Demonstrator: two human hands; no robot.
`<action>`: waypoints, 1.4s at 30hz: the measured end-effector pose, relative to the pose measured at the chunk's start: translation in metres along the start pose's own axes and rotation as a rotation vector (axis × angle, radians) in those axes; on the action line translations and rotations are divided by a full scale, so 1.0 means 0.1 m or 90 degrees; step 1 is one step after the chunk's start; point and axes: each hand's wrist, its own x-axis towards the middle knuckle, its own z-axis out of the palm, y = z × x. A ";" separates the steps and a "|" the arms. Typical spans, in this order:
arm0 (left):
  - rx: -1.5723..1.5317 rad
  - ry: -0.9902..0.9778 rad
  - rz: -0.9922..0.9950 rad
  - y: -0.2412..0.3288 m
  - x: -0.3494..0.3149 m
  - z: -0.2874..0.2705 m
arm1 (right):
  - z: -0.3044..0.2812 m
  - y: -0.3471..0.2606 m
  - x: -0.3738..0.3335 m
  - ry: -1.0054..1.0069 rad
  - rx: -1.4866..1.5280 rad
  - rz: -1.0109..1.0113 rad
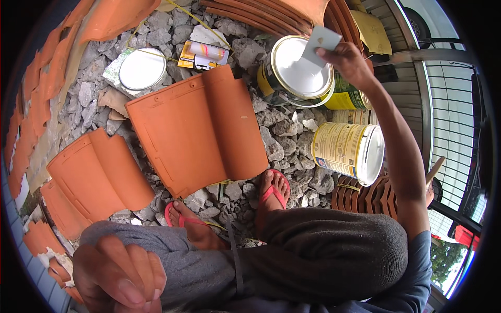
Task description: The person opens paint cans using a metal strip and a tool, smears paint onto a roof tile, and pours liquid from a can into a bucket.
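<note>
Broken grey rubble (279, 138) covers the ground, with a large orange roof tile (195, 130) lying across the middle, between the person's two hands. Smaller tiles (102, 177) lie to its left, and beyond it are a round white-topped container (142, 69) and a roller package (203, 55). Stacked tiles (271, 21) crowd the far side of the big pail (297, 70); a yellow-and-white pail (339, 146) sits nearer the person.

The pale grey card (318, 44) is over the big pail's white top, pinched at its edge by the right hand (352, 60). Its long axis slants, one end pointing away toward the stacked tiles, the other back and leftward. The left hand (122, 271) is curled near the knee; whether it holds anything I cannot tell.
</note>
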 end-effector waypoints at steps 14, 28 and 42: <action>-0.009 0.058 -0.011 0.02 -0.07 0.05 | -0.68 -0.59 -0.44 0.240 -0.064 -0.166; 0.004 0.048 -0.005 0.04 -0.09 0.06 | 0.14 -0.13 -0.20 0.007 0.041 0.019; -0.008 0.039 0.000 0.00 -0.04 0.03 | -0.29 -0.49 -0.32 0.107 -0.019 -0.215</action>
